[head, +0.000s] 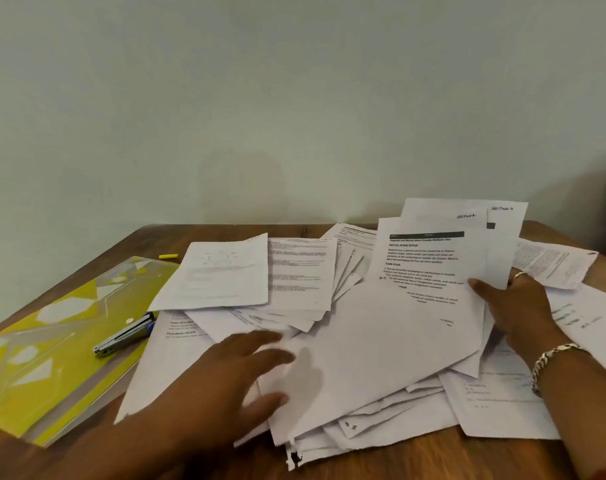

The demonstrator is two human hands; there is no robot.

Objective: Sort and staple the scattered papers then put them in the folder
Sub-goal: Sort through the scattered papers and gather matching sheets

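I see the scattered white printed papers (329,341) heaped across the brown wooden surface (398,459). My left hand (225,379) lies on them, fingers spread. My right hand (518,306) pinches several raised sheets (429,265). The yellow-green plastic folder (48,344) lies left, carrying a metal stapler (123,337).

place: office or home desk | signs: wooden table (329,230) against a plain wall (294,98), many printed papers (301,271), a yellow folder (52,341), a stapler (125,336)
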